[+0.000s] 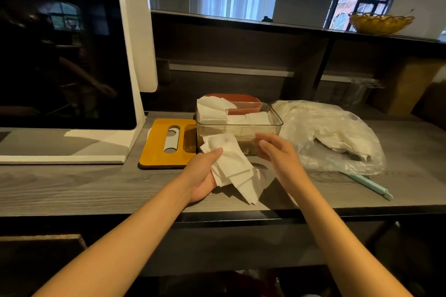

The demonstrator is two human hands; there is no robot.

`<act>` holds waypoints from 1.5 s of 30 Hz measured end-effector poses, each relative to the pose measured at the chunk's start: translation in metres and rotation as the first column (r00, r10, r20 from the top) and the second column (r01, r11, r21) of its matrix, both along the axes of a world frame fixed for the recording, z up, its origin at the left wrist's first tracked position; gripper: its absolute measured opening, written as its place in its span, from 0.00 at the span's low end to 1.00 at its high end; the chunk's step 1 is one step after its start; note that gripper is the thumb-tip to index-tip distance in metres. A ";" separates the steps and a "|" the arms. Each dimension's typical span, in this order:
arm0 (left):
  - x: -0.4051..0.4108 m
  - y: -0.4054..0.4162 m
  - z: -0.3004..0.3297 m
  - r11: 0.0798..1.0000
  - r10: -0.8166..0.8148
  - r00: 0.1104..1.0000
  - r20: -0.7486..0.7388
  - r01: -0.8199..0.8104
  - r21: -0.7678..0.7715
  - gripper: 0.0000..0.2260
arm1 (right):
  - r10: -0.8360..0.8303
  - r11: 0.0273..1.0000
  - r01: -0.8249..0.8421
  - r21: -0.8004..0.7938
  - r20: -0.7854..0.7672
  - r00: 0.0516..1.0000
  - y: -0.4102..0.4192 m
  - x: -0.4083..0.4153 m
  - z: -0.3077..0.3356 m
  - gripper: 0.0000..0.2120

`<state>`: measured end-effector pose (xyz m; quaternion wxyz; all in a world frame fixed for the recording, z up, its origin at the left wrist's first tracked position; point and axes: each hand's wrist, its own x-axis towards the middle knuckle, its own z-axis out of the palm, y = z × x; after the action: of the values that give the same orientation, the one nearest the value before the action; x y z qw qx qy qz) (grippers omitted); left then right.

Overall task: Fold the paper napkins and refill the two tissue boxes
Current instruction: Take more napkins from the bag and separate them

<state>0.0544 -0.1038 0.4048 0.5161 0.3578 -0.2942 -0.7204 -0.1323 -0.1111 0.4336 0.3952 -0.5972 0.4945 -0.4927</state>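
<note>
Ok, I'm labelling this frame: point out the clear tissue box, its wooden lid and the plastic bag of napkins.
clear tissue box point(277, 120), head view, right rim.
wooden lid point(154, 149), head view, bare left part beside the slot.
plastic bag of napkins point(313, 123), head view, upper film.

Two hands point(205, 176) – one clear box point(239, 125); one bag point(333, 132).

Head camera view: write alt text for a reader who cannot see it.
A person's left hand holds a loose bunch of white paper napkins over a grey counter, with the open right hand beside it. Behind them stands a clear tissue box partly filled with napkins, its wooden slotted lid on the left and a plastic bag of napkins on the right.
</note>
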 end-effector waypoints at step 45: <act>0.002 0.007 0.009 0.992 -0.088 0.989 0.115 0.098 -0.084 0.25 | 0.372 0.920 -0.391 0.013 -0.340 0.864 -0.008 0.012 0.042 0.24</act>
<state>0.0560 -0.0973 0.4139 0.4802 0.3595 -0.3707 -0.7090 -0.1198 -0.1189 0.4761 0.3777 -0.7690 0.4124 -0.3097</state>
